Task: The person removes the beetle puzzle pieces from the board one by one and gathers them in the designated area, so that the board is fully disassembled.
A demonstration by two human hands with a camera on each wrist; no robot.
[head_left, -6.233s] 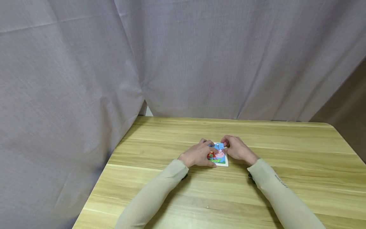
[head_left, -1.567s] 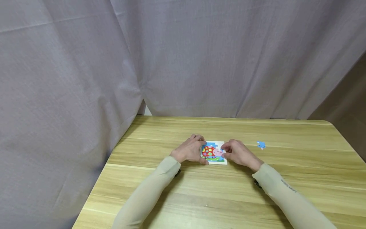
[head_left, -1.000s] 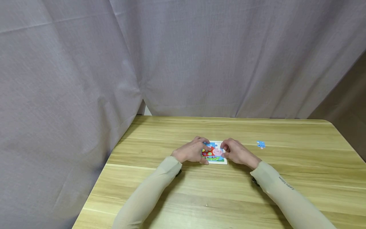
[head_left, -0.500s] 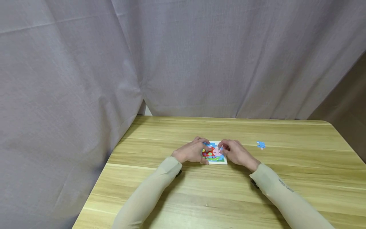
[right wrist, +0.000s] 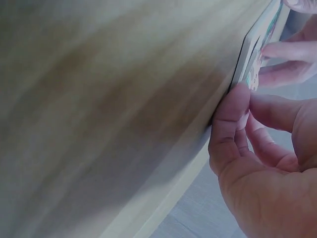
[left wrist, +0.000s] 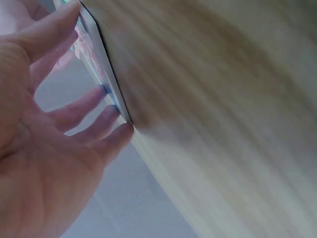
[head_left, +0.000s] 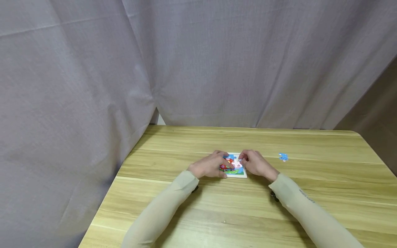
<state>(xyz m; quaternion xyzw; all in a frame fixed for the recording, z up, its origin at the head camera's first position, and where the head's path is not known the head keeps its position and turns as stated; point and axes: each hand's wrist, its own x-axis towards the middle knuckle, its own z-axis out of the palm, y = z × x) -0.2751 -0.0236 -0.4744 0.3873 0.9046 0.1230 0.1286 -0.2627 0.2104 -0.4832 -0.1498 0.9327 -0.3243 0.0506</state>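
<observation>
A small jigsaw puzzle in a white-edged tray (head_left: 240,176) lies on the table between both hands in the head view. It shows a red spotted shape, green grass and a pink face piece (head_left: 237,164); white backing shows at its upper right. My left hand (head_left: 209,166) spreads over the left side, fingertips resting on tray and pieces; the left wrist view shows its outer fingers (left wrist: 116,139) at the tray's rim. My right hand (head_left: 255,164) pinches at the right edge, thumb and forefinger together on what seems a puzzle piece, mostly hidden; the right wrist view shows this pinch (right wrist: 237,106).
A loose blue puzzle piece (head_left: 283,157) lies on the wooden table (head_left: 235,213), right of the right hand. Grey curtains (head_left: 211,69) hang behind the table and along its left side.
Since 6.2 seconds ago, the blue piece has come out of the tray onto the table at right. Lately the left forefinger has reached further over the picture, while the right fingers work at the edge.
</observation>
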